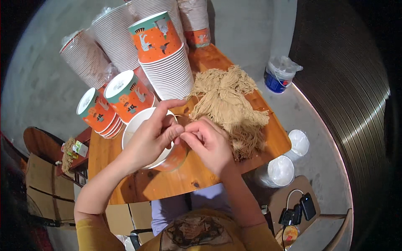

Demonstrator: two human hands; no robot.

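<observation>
Centrally, on the wooden table point(197, 175): one open paper cup point(144, 125), orange outside and white inside, lying tilted with its mouth toward the person.

Left hand point(153, 136): laid over the cup's rim, thumb and forefinger pinched together at the cup's right edge. A thin tan string point(184, 116) appears to run from the pinch toward the pile behind; too fine to be sure which hand has it.

Right hand point(207, 142): fingers curled tight, tips meeting those of the left hand just beside the cup's rim. Pinch closed on something small; the string is likely, but I cannot tell for certain.

Position of cup relative to grip: directly under the left palm, its rim touching or nearly touching both sets of fingertips, its body partly hidden beneath the two hands.

Behind the hands: heap of tan string bundles point(228, 106), loose and tangled, spread across the right half of the table, its near edge just behind the right hand.

Left and rear of table: stacks of matching orange cups point(161, 54), one tall stack upright, two shorter stacks point(113, 104) leaning beside the open cup. Further sleeves of white ribbed cups point(113, 37) in clear wrapping.

On the floor at right: blue-and-white tub point(278, 75); two white lidded containers point(289, 161); black charger with cable point(299, 209).
</observation>
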